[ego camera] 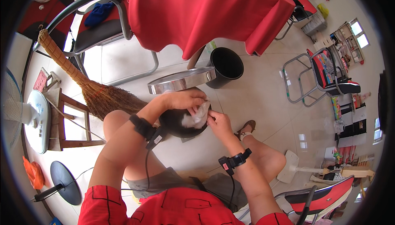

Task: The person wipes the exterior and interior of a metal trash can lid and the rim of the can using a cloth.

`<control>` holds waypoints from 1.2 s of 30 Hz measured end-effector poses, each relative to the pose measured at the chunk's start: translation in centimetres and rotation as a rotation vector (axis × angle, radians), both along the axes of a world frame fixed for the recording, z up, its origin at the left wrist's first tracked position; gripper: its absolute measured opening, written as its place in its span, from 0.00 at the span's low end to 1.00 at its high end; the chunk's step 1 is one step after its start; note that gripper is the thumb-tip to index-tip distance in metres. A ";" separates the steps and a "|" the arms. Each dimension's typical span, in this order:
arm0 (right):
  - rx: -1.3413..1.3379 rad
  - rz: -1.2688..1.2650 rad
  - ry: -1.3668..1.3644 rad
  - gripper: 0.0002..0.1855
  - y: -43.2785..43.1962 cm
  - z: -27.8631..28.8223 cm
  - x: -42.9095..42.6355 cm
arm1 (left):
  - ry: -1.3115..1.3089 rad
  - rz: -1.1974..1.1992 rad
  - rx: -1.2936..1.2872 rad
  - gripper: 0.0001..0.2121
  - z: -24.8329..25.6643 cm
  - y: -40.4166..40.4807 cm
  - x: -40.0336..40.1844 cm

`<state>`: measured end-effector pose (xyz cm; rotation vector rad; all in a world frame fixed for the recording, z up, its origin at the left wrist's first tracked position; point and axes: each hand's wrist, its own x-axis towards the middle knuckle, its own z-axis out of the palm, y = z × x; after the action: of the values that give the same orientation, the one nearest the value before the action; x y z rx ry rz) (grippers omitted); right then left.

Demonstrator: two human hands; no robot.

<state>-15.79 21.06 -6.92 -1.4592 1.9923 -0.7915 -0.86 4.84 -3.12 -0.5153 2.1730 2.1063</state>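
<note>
A soft white wad (199, 117), perhaps cotton or a thin bag, hangs over a round black container (182, 132) between my knees. The fingers of my left hand (186, 100) pinch its upper part and reach into it from the far side. On its right edge, the thumb and fingertips of my right hand (219, 123) close on the material. Just beyond my left hand lies a wide round shiny metal rim (182, 81), like that of a sieve. What the container holds below the wad cannot be made out.
A black bin (226, 66) stands on the tiled floor beyond the metal rim. To the left are a straw broom (101, 97), a wooden stool (72, 117) and a fan (38, 121). A red-covered table (203, 12) is ahead, a metal-framed chair (324, 73) to the right.
</note>
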 end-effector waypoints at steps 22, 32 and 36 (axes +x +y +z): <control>0.362 0.073 -1.539 0.19 1.2 -2.9 -1.3 | 0.151 -0.229 -0.150 0.13 -1.3 -0.5 -0.9; 0.049 -0.132 -0.787 0.10 0.3 -2.1 -1.8 | -0.072 0.011 -0.115 0.28 -0.4 0.1 -0.7; -0.485 -0.080 0.262 0.10 -0.5 -1.9 0.1 | -0.140 -0.049 -0.438 0.27 -0.2 0.3 -0.9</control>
<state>-15.67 20.57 -8.85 -1.8402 2.1579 -1.2383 -1.74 5.11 -3.31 -0.6083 2.5337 1.5139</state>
